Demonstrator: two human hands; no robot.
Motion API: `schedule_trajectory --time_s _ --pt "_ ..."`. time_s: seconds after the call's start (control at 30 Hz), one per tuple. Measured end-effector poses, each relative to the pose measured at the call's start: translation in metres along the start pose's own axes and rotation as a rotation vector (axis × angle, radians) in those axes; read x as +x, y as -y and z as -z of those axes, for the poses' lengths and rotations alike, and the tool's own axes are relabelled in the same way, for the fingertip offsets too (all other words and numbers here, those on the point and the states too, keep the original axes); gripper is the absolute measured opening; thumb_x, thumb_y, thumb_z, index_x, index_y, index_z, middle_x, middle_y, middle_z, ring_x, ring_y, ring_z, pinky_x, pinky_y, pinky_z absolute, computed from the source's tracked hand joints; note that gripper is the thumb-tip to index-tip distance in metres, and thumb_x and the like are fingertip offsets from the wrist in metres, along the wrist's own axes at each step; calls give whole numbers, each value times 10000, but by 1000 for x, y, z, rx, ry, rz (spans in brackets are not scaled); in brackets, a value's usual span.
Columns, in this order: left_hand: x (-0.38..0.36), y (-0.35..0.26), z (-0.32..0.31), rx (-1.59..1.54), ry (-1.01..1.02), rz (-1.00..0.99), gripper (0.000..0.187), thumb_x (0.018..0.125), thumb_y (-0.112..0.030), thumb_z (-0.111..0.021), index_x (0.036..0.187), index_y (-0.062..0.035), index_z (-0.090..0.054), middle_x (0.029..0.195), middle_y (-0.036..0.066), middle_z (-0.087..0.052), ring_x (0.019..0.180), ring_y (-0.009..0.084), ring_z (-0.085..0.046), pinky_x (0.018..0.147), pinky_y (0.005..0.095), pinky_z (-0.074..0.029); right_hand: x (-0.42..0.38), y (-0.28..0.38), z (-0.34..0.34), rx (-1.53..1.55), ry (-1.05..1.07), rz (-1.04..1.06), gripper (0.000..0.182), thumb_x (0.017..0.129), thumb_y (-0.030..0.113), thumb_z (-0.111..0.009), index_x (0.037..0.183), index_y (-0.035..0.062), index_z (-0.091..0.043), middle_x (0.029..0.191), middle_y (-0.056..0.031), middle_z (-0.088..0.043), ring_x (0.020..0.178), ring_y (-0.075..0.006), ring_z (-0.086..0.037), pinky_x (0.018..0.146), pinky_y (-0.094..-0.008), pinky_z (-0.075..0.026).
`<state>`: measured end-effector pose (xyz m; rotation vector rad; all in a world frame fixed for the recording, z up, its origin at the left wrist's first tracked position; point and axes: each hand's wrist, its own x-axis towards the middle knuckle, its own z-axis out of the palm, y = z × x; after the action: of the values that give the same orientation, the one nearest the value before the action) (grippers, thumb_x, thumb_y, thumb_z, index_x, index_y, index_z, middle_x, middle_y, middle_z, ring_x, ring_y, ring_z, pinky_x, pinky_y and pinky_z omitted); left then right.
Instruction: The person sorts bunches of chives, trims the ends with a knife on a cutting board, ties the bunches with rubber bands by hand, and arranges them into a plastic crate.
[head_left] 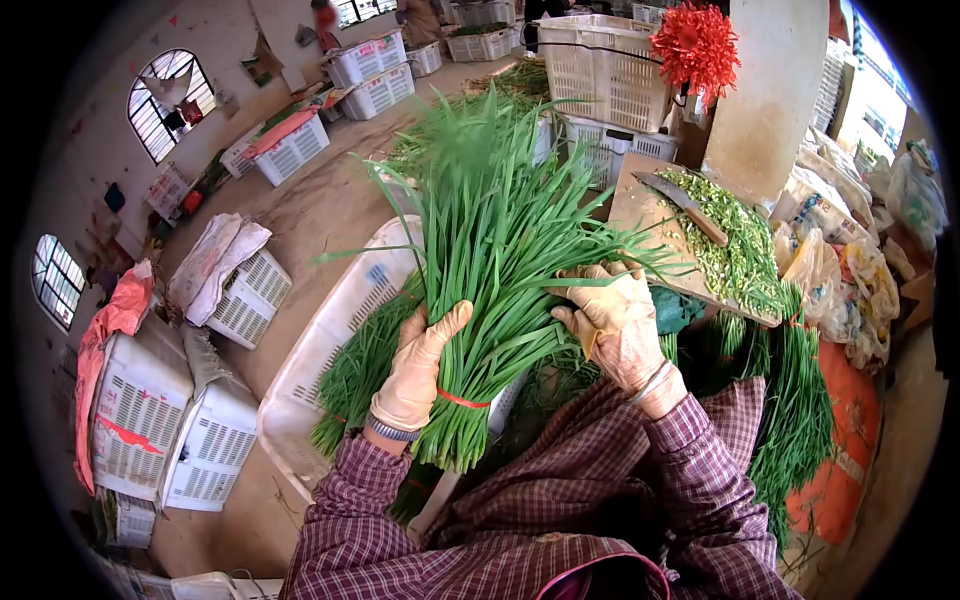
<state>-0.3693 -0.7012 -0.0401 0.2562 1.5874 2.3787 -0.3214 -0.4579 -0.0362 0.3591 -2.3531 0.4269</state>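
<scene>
Over the crate (290,382): a big bunch (490,260) of long green leaves, leaf tips fanned up and away, cut ends down toward the person's lap. Probably angled like that so both hands can get at it.

Left hand (412,372): gloved, cupped round the bunch's left side just above the band, thumb lying up across the front. Looks like the main support — keeps the stems packed while the tops spill outward. The other fingers are behind the greens, so can't tell if they're spread or together.

Right hand (618,325): also gloved, out at the loose right edge. Fingers bent toward the thumb with leaf blades by them; can't tell whether they're actually pinching one. That spot makes sense for reaching stray blades without disturbing the grip.

Band (463,400): red, round the lower stems, seemingly there to keep the base tight.

Crate greens (365,360): lying inside, left of the held bunch.

Board (630,205): beyond the right hand, with a knife (690,207) on it beside chopped bits (735,245) — handle toward the person, handy for grabbing.

Far right: more greens (800,420) hanging below the board, plastic bags (850,290) piled past it.
</scene>
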Motion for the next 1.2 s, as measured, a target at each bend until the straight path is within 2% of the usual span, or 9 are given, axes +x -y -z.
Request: schedule_trajectory --time_s 0.07,0.23,0.3,0.43,0.47,0.6,0.87,1.07,1.2 --pt "3 3 3 12 2 -6 356 917 -197 -743 1238 -68 -658 1178 10 -679 1056 111 -631 972 269 -501 2 -1 9 -12 -85 28 286 816 176 -699 1102 176 -686 1088 -56 -643 1085 -262 -577 1081 -493 -349" --pt "6 9 9 45 -2 -9 364 927 -155 -729 1269 -65 -643 1164 6 -681 1036 95 -625 959 253 -494 12 16 43 41 -171 -21 268 804 87 -678 1063 151 -695 935 -71 -665 933 -300 -632 1000 -447 -436" --pt "3 8 8 64 3 -14 373 929 -156 -727 1279 -63 -636 1172 7 -677 1046 97 -619 964 257 -489 13 22 50 285 -375 -88 234 822 23 -664 1039 104 -699 915 -99 -671 863 -279 -641 899 -369 -499" --pt "-2 11 9 65 2 4 413 928 -180 -731 1305 -58 -614 1208 13 -657 1074 110 -604 977 279 -477 33 26 69 537 -578 -313 107 960 35 -593 1001 -29 -668 906 -108 -663 815 -207 -641 749 -316 -507" --pt "-2 12 13 98 13 20 457 923 -203 -738 1331 -57 -595 1239 20 -639 1097 122 -591 989 295 -465 37 14 71 373 -515 -234 146 968 87 -605 997 -40 -670 868 -107 -653 784 -203 -634 733 -309 -500" --pt "-9 13 14 142 -3 4 474 917 -221 -741 1335 -54 -593 1252 26 -629 1119 132 -579 1004 303 -453 46 -29 49 212 -298 -204 172 935 191 -648 895 26 -677 812 -139 -640 740 -332 -593 724 -399 -479" --pt "-11 11 14 209 60 -65 447 912 -218 -746 1313 -69 -616 1223 28 -652 1091 135 -594 994 309 -459 44 -59 32 324 79 -221 171 890 213 -690 930 47 -707 902 -148 -707 842 -327 -683 748 -386 -534" --pt "-5 19 23 190 47 -53 406 913 -191 -743 1284 -66 -634 1197 22 -663 1075 123 -599 988 300 -464 41 -62 31 77 -12 11 138 863 213 -698 906 83 -716 812 -108 -672 806 -302 -641 774 -406 -482" --pt "-4 19 27 207 16 -63 388 922 -170 -729 1280 -54 -633 1195 16 -657 1065 116 -598 982 284 -466 36 -69 28 -121 -16 -7 98 858 212 -684 860 116 -707 792 -90 -654 829 -288 -627 824 -418 -453"
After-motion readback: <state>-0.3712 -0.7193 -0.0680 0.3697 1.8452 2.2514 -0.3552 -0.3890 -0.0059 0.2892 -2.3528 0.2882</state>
